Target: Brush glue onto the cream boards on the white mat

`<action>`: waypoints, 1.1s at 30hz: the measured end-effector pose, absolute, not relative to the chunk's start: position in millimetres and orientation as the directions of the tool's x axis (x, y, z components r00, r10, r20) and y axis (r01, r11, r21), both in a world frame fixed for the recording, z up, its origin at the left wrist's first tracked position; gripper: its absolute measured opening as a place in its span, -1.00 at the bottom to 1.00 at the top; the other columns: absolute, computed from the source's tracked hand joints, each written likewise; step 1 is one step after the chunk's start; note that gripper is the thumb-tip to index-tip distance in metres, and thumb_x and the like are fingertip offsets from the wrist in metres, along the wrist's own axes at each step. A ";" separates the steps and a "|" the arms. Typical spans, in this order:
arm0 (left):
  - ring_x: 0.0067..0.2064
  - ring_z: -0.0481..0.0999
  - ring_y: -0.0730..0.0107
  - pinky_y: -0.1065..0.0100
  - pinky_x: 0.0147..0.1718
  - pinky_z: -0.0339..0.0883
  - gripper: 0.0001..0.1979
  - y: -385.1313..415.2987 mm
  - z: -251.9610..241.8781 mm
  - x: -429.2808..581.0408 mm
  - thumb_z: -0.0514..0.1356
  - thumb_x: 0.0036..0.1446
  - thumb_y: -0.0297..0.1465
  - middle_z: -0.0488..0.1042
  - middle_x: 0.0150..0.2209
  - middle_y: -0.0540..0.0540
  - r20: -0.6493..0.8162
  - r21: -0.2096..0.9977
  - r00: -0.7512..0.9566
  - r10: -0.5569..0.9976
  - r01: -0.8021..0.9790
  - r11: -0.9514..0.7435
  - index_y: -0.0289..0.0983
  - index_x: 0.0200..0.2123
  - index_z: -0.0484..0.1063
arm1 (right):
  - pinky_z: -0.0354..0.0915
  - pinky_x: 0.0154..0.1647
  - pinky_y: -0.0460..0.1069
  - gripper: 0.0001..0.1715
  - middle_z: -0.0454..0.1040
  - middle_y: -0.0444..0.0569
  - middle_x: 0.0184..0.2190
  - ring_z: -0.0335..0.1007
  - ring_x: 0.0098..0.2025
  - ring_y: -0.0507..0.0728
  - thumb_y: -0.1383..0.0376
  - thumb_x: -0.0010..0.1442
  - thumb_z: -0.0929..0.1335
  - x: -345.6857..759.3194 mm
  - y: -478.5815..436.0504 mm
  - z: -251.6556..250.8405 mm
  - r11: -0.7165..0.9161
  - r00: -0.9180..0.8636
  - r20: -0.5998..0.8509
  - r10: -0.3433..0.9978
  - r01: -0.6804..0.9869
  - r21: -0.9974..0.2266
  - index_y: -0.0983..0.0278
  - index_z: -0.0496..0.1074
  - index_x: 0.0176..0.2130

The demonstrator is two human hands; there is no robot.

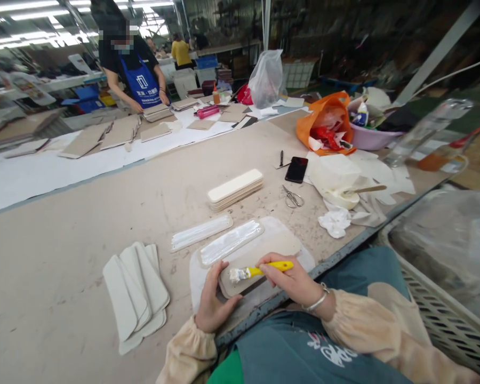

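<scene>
My right hand [290,277] is closed round a yellow-handled brush [260,271], whose white glue-laden bristles rest on the left end of a long beige strip [260,256]. My left hand [212,301] lies flat on that strip's near left end, fingers stretched out, holding it down. The strip sits on a white work board [304,261] at the table's near edge. Just beyond lie two strips wet with glue [230,242] [202,232]. A fan of white strips [138,293] lies to the left. A stack of cream strips [235,189] sits further back.
Scissors [293,198], a black phone [296,169], a white glue bowl with a stick [340,189], crumpled tissue [335,221] and an orange bag [324,125] sit to the right. Another person in a blue apron [138,80] works at the far table. A mesh basket [444,298] stands beside me.
</scene>
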State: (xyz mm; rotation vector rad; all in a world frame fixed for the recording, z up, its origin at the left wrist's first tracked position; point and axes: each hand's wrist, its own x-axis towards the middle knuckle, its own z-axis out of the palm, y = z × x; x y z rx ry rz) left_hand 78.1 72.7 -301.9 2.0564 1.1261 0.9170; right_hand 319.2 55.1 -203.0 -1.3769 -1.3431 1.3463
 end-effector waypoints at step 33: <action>0.12 0.35 -0.02 -0.12 0.10 0.24 -0.09 75.3 -310.2 77.8 0.30 0.01 -0.28 0.38 0.07 -0.29 0.370 0.644 0.392 0.842 0.545 -0.537 -0.23 0.32 -0.12 | 0.14 -0.49 -0.08 -0.73 0.31 -0.21 -0.66 0.22 -0.58 0.01 0.15 0.21 0.28 426.3 73.8 -196.8 -0.210 0.248 -0.079 0.966 0.561 -0.801 0.26 0.44 -0.37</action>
